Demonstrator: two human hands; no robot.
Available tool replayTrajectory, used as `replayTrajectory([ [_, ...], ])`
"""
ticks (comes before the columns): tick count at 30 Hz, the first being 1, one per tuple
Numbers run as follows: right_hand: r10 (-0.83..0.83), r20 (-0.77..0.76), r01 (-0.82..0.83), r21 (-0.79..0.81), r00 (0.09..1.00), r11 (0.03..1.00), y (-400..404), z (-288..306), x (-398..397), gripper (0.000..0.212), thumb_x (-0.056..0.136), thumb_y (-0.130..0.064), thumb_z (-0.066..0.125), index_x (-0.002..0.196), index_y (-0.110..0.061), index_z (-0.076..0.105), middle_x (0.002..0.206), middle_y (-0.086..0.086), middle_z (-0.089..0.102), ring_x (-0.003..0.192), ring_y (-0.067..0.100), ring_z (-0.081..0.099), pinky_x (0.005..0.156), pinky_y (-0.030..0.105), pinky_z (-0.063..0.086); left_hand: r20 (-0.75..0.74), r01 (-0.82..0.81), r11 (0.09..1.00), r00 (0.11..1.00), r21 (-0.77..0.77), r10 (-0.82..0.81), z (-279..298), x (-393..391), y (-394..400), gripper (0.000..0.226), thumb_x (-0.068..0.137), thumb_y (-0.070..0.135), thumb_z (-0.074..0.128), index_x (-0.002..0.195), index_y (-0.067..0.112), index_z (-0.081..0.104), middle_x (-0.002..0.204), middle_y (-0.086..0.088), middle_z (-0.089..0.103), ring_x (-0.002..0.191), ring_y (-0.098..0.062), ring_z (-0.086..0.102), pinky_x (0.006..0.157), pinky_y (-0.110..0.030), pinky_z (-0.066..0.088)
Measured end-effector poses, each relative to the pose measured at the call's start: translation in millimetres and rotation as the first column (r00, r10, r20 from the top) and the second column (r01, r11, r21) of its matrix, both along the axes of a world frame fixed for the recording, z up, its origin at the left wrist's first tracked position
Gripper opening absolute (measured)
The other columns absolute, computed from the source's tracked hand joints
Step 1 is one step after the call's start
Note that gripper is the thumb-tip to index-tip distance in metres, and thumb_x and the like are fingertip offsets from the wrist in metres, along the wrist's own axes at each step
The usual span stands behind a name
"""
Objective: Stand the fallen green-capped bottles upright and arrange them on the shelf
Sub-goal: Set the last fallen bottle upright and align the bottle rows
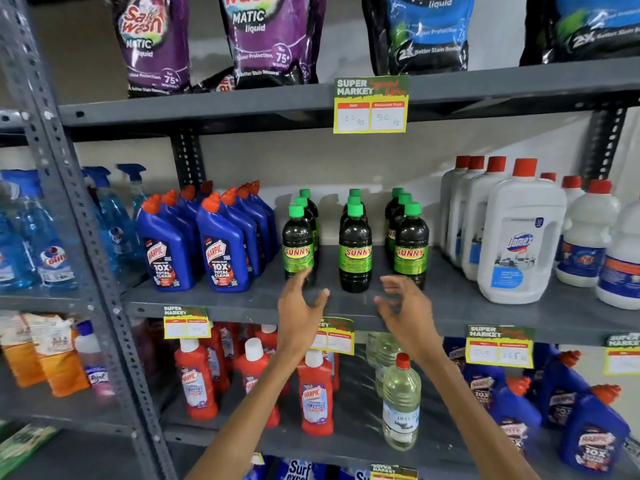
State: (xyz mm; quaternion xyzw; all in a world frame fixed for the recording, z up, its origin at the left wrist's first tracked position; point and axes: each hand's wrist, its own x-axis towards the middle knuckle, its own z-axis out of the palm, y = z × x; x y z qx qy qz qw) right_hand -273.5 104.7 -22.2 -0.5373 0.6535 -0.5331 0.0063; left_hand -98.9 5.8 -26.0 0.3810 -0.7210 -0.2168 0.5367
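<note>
My left hand [300,303] was open and empty, fingers spread, in the lower middle of the frame, its fingertips just in front of the foot of the left front bottle [298,247], near enough that I could not tell whether they brushed it. My right hand [403,303] was open and empty too, a little blurred, curled loosely just below and left of the right front bottle [411,244]. The two hands were apart, and the gap between them sat right under the middle front bottle [355,249], which stood just above and beyond them, toward the centre of the frame. All the green-capped bottles I could see stood upright, long axis straight up, caps on top, in three short rows running back on the grey shelf [450,306]; I saw none lying down. So the work looked nearly done to me, with only straightening left. If the middle bottle needed a nudge, neither hand was clearly closer; the left one had the left row, the right one the right row. The blue bottles [194,244] crowded the left of the frame and the white jugs [516,237] the right, so any push sideways had little room.
</note>
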Motion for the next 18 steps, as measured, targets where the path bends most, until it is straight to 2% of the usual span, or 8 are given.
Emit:
replayTrajectory([
  [2,0.049,0.030,-0.052,0.110,0.998,0.993,-22.5,10.8,13.2,0.068,0.081,-0.019,0.076,0.138,-0.009,0.041,0.132,0.006,0.051,0.125,0.019,0.048,0.105,0.029,0.041,-0.061,-0.123,0.992,0.990,0.029,0.125,10.8,11.1,-18.6,0.072,0.081,0.014,0.077,0.143,0.012,0.040,0.143,-0.006,0.048,0.135,-0.020,0.040,0.115,-0.036,0.032],
  [3,0.053,0.064,-0.062,0.154,0.997,0.986,-34.5,16.4,17.7,0.080,0.077,-0.018,0.079,0.142,-0.006,0.033,0.136,0.009,0.045,0.130,0.022,0.041,0.106,0.026,0.034,-0.057,-0.139,0.985,0.988,0.098,0.145,17.4,16.1,-30.1,0.082,0.077,0.011,0.079,0.146,0.009,0.034,0.148,-0.010,0.042,0.139,-0.025,0.035,0.116,-0.038,0.029],
  [6,-0.003,0.135,-0.033,0.264,0.991,0.964,-68.7,25.2,18.2,0.097,0.069,-0.017,0.083,0.142,0.002,0.022,0.140,0.018,0.039,0.135,0.031,0.034,0.108,0.032,0.033,-0.070,0.015,0.910,0.997,0.413,0.015,32.5,26.3,-63.7,0.102,0.066,0.002,0.083,0.149,0.001,0.024,0.153,-0.015,0.035,0.141,-0.030,0.034,0.116,-0.038,0.028],
  [9,-0.045,0.244,-0.031,0.301,0.969,0.953,-84.5,33.4,11.9,0.088,0.067,-0.011,0.083,0.135,0.005,0.028,0.130,0.020,0.052,0.124,0.031,0.050,0.103,0.036,0.043,-0.057,0.154,0.831,0.988,0.535,-0.146,34.6,34.4,-91.8,0.103,0.054,0.005,0.085,0.145,0.006,0.035,0.145,-0.011,0.049,0.130,-0.026,0.048,0.110,-0.038,0.038],
  [13,-0.006,0.249,-0.059,0.251,0.968,0.966,-89.2,33.1,5.6,0.045,0.067,-0.008,0.080,0.108,-0.011,0.062,0.105,0.013,0.072,0.101,0.027,0.067,0.096,0.046,0.051,-0.043,0.265,0.817,0.958,0.513,-0.284,35.7,40.6,-104.1,0.071,0.059,-0.006,0.083,0.124,0.007,0.057,0.124,-0.008,0.066,0.114,-0.021,0.061,0.100,-0.032,0.045],
  [16,0.007,0.258,-0.071,0.239,0.966,0.968,-88.0,28.0,3.0,0.049,0.065,-0.014,0.082,0.111,-0.014,0.066,0.105,0.007,0.073,0.099,0.023,0.067,0.096,0.044,0.052,-0.090,0.337,0.809,0.937,0.481,-0.336,31.4,44.3,-106.7,0.072,0.059,-0.005,0.086,0.125,0.005,0.059,0.121,-0.008,0.069,0.112,-0.019,0.064,0.105,-0.038,0.046],
  [18,0.018,0.252,-0.081,0.239,0.967,0.968,-85.7,29.5,5.4,0.053,0.067,-0.014,0.083,0.117,-0.013,0.063,0.109,0.005,0.072,0.103,0.022,0.065,0.097,0.039,0.050,-0.107,0.354,0.810,0.932,0.468,-0.345,30.1,46.9,-105.3,0.072,0.061,-0.007,0.085,0.126,0.004,0.058,0.122,-0.010,0.068,0.112,-0.019,0.064,0.105,-0.037,0.047],
])
